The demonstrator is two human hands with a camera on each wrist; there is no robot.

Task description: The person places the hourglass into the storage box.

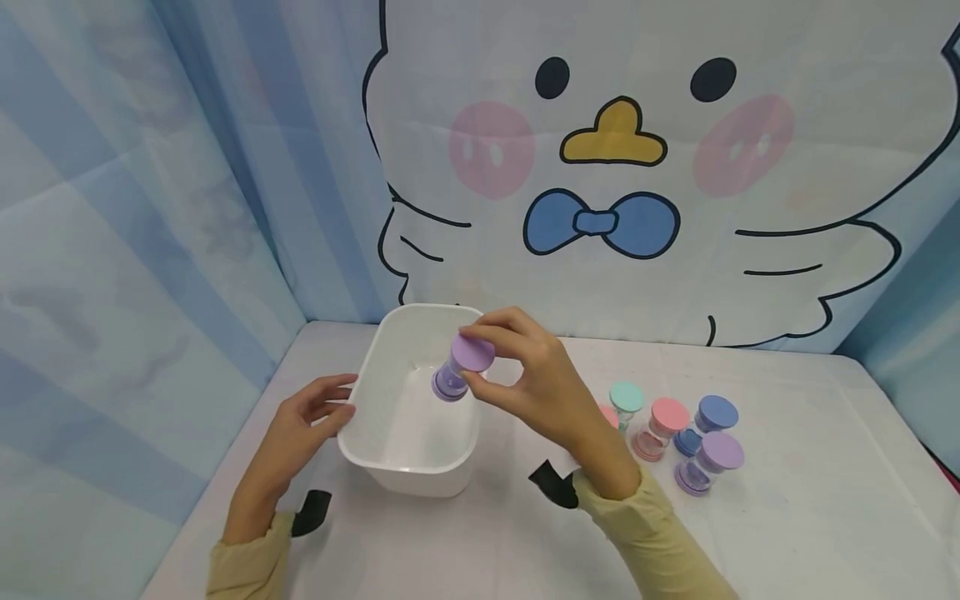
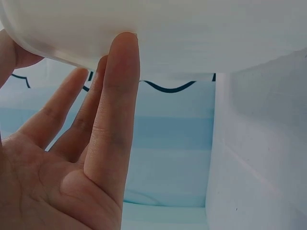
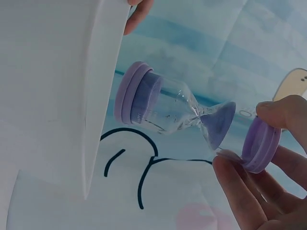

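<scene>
My right hand (image 1: 536, 371) pinches the upper cap of a purple-capped hourglass (image 1: 451, 379) between thumb and fingers. The hourglass is tilted over the inside of a white plastic basin (image 1: 408, 481). Purple sand shows in both of its bulbs (image 3: 218, 124) in the right wrist view. At the basin's left side, my left hand (image 1: 296, 429) touches the wall and rim. Its fingers (image 2: 115, 110) look fairly straight against the basin in the left wrist view.
Several more hourglasses stand right of my right forearm: green (image 1: 626, 397), pink (image 1: 669, 416), blue (image 1: 717, 413) and purple (image 1: 721, 452). Another pink one (image 1: 610, 415) is partly hidden by the arm. A printed curtain (image 1: 615, 283) hangs behind the white table (image 1: 825, 500).
</scene>
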